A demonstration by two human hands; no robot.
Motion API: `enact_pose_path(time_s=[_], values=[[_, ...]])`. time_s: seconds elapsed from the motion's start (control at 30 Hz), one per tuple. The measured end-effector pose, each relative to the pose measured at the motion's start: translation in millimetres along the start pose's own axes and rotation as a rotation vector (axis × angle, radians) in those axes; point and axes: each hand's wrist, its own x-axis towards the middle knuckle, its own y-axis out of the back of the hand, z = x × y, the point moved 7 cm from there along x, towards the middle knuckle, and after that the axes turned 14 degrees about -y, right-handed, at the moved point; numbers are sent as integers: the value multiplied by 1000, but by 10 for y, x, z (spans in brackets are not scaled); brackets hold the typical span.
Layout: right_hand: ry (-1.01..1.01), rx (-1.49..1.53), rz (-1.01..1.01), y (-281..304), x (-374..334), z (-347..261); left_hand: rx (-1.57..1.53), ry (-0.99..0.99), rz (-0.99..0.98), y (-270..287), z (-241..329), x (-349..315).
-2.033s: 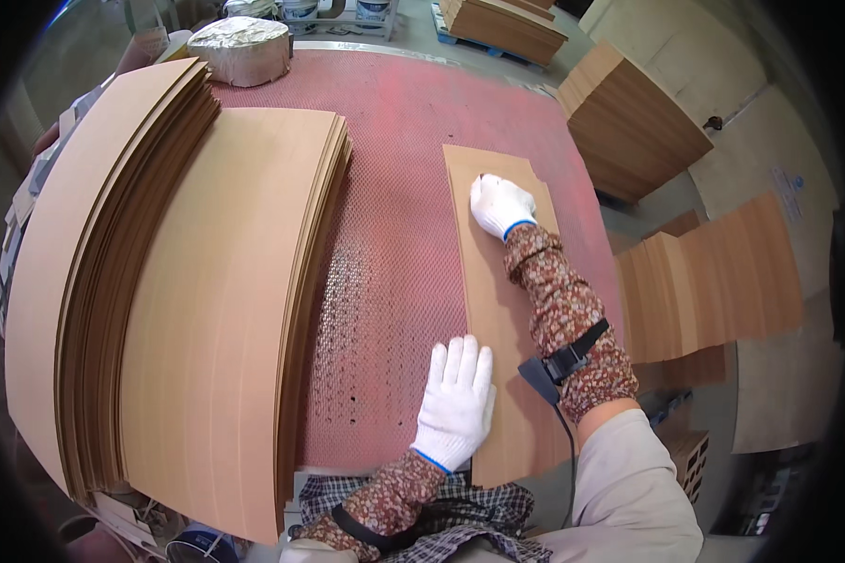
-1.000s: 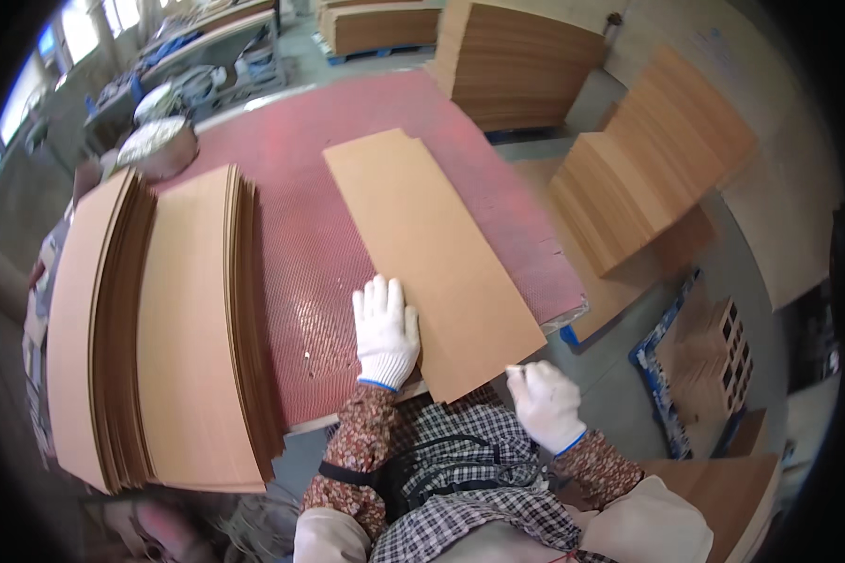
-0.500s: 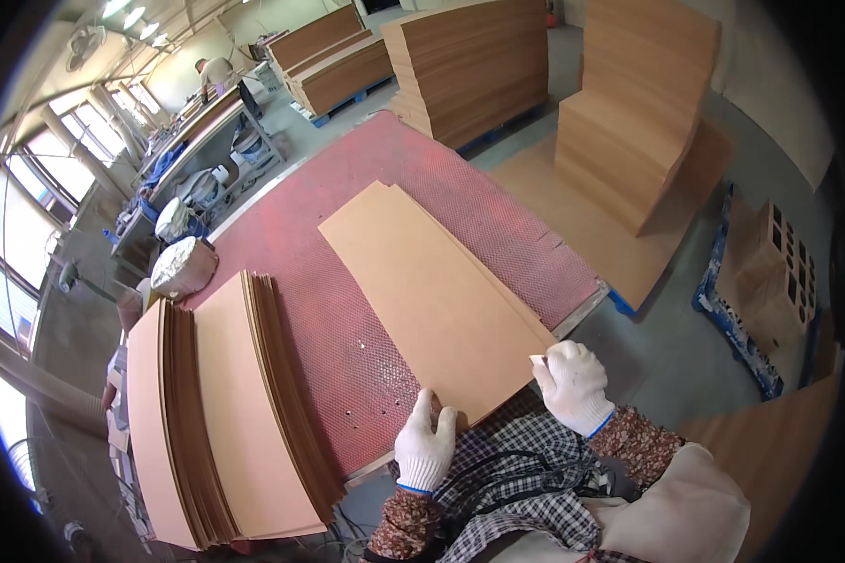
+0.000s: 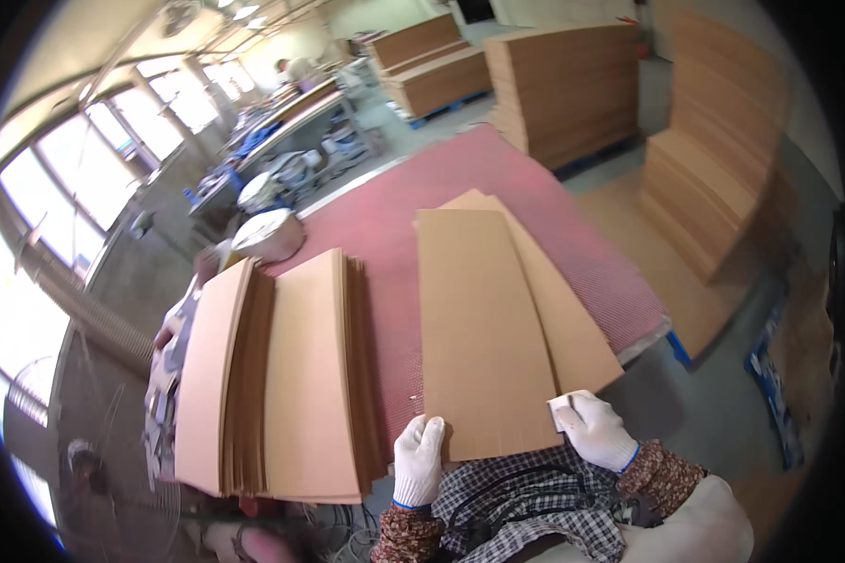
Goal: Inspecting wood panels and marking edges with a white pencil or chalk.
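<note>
My left hand (image 4: 418, 462), in a white knitted glove, grips the near left corner of a long thin brown board (image 4: 483, 328), thumb on top. My right hand (image 4: 596, 432), gloved the same way, is closed on a small white piece (image 4: 559, 410) whose kind I cannot make out. It is at the board's near right corner, and the glove hides whether it presses on the edge. Beneath, a second brown board (image 4: 573, 324) lies turned at an angle, its right part showing.
Two stacks of similar boards, one at the far left (image 4: 211, 375) and one beside it (image 4: 310, 375), lie on the red textured tabletop (image 4: 394, 206). Behind them sits a whitish round bundle (image 4: 270, 235). Tall board piles (image 4: 573, 94) stand beyond the table; a person (image 4: 299, 73) is far back.
The top board has swung away from the one under it, its far end going left, so the two now fan apart. Both hands moved with it; the head view has turned left.
</note>
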Motion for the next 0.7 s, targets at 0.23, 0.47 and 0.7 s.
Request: enact_pose_path(time_s=[0.23,0.47,0.7], values=[[224,305,-191,-361,35,-753,134,7,137,724,513,-262],[524,316,-384,-1052,-116,-1431,469,-147,392,1646,678,-506],[662,381,-432,-1808,-227,-1680,1463,-530,437,1747,757,-666]])
